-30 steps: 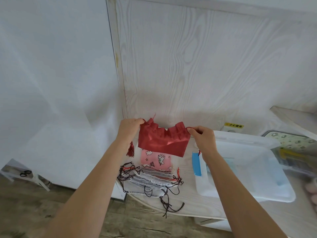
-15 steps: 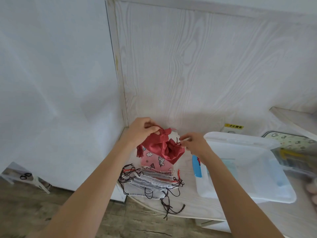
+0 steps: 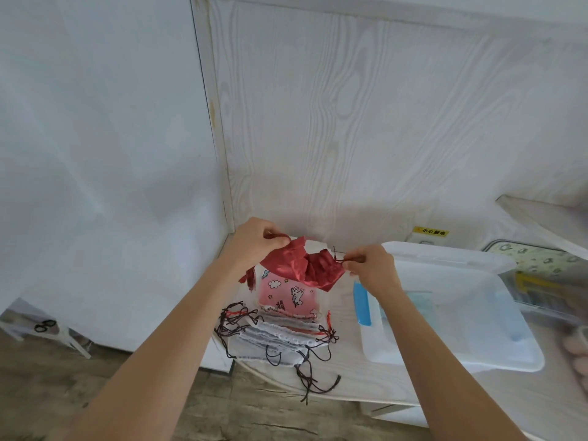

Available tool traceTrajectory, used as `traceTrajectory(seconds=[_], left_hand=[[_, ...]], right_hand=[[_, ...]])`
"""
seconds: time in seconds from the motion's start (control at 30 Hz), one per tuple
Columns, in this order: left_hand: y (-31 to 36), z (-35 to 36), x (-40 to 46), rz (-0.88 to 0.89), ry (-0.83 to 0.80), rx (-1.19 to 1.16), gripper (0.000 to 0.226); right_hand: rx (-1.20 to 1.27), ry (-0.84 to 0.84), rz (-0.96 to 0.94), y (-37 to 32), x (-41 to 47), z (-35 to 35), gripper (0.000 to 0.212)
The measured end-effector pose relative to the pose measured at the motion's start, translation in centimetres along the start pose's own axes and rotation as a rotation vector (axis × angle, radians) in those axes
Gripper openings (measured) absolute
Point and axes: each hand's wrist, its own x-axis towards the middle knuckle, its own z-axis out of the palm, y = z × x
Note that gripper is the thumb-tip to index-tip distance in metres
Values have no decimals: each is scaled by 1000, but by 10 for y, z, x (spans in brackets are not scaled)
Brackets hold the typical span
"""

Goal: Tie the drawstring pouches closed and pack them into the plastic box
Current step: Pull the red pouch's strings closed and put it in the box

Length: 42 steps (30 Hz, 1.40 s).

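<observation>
A shiny red drawstring pouch (image 3: 304,268) hangs crumpled in the air between my hands, above the table. My left hand (image 3: 254,241) pinches the red cord at the pouch's left side. My right hand (image 3: 370,265) pinches the cord end at its right side. Below lies a pile of pouches (image 3: 280,326): a pink one with unicorn print on top, white lace-edged ones with black and red cords under it. The clear plastic box (image 3: 496,316) stands open to the right of my right hand, a blue latch on its left edge.
The white table (image 3: 337,374) ends close behind the pile at a wood-grain wall. A second clear container (image 3: 534,265) with patterned contents sits at the far right. A yellow warning label (image 3: 429,232) is on the wall. Wooden floor shows below the table's front edge.
The red pouch, stretched flat a second ago, bunched up as my hands came together; now they have drawn apart a little, each pulling a cord end sideways.
</observation>
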Motion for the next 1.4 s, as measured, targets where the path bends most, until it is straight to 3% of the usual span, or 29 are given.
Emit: traceTrajectory(seconds=[0.13, 0.3, 0.43, 0.53, 0.63, 0.8, 1.03, 1.27, 1.33, 1.4], left_hand=[[4, -1, -1, 21, 55, -44, 7], [12, 0, -3, -69, 22, -286, 15], [14, -5, -5, -111, 65, -315, 17], [18, -3, 0, -274, 80, -571, 29], [24, -3, -1, -368, 94, -638, 20], [12, 3, 2, -279, 195, -718, 30], [0, 8, 5, -349, 291, -848, 31], [-12, 5, 11, -441, 471, -1021, 32], [-14, 3, 13, -438, 520, -1034, 31], [-14, 4, 14, -402, 519, -1196, 30]], right_hand=[[-17, 20, -15, 2, 0, -2, 13], [77, 41, 52, 7, 2, -4, 12], [36, 74, 27, 8, 2, -5, 12], [-55, 94, -10, 8, 2, -5, 14], [-40, 105, -29, 7, 2, -6, 14], [114, 74, 50, 8, 7, -1, 14], [211, 37, 22, 2, 0, -2, 30], [291, 174, 83, 8, 5, -7, 23], [370, 197, 106, 10, 6, -10, 24], [559, 179, 143, 9, 5, -11, 21]])
